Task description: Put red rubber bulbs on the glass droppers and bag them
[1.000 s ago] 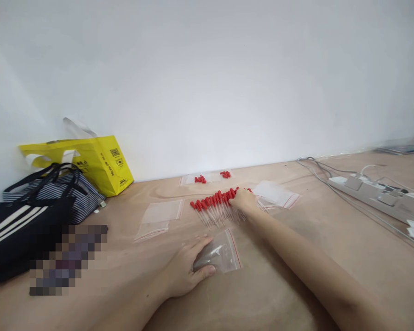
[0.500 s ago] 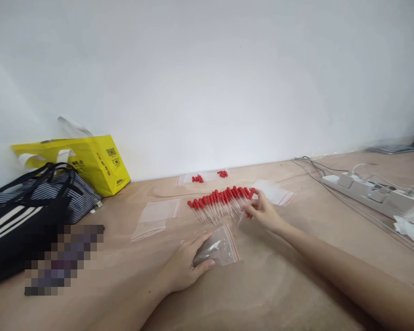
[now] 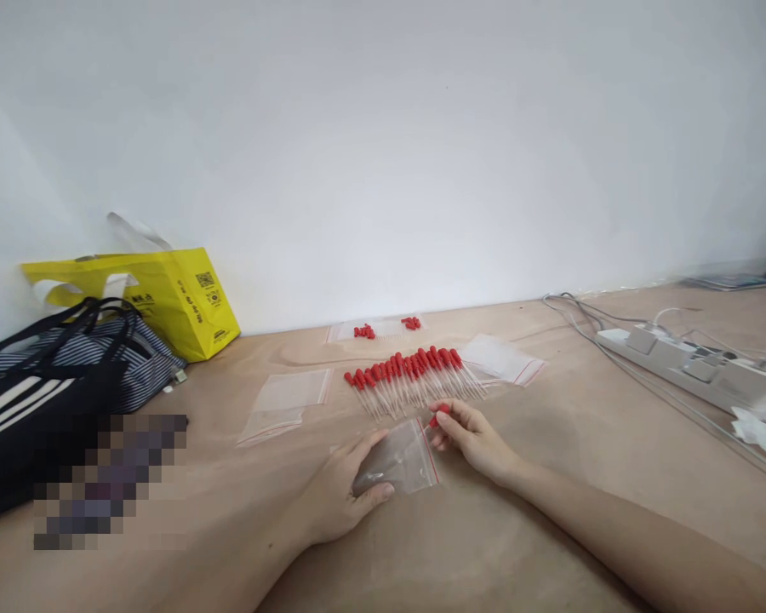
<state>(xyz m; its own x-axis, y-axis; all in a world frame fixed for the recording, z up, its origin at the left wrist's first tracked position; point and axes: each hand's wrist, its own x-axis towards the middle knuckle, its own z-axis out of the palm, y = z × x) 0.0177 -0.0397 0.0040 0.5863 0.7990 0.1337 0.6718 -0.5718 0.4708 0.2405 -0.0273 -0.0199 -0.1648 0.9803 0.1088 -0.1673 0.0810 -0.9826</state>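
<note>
My left hand (image 3: 348,489) holds a clear zip-lock bag (image 3: 399,464) down on the table, its thumb and fingers on either side of the bag's closed end. The red-lined mouth of the bag faces right. Between the thumb and fingers of my right hand (image 3: 463,432) is a dropper (image 3: 443,412) with a red rubber bulb, close to the bag's mouth. Its thin tube is mostly hidden by the fingers and the bag's edge. Just behind both hands, a row of red-bulbed droppers (image 3: 414,370) lies side by side, tubes pointing toward me.
Flat zip bags lie at the left (image 3: 287,400) and right (image 3: 501,358) of the row. Near the wall, another bag (image 3: 389,330) holds red-bulbed droppers. A yellow bag (image 3: 197,306) and a black bag (image 3: 57,426) are at left, a power strip (image 3: 695,362) with cables at right.
My right hand has come from the right end of the row toward me and left, bringing a dropper to the bag's mouth. My left hand has stayed on the bag.
</note>
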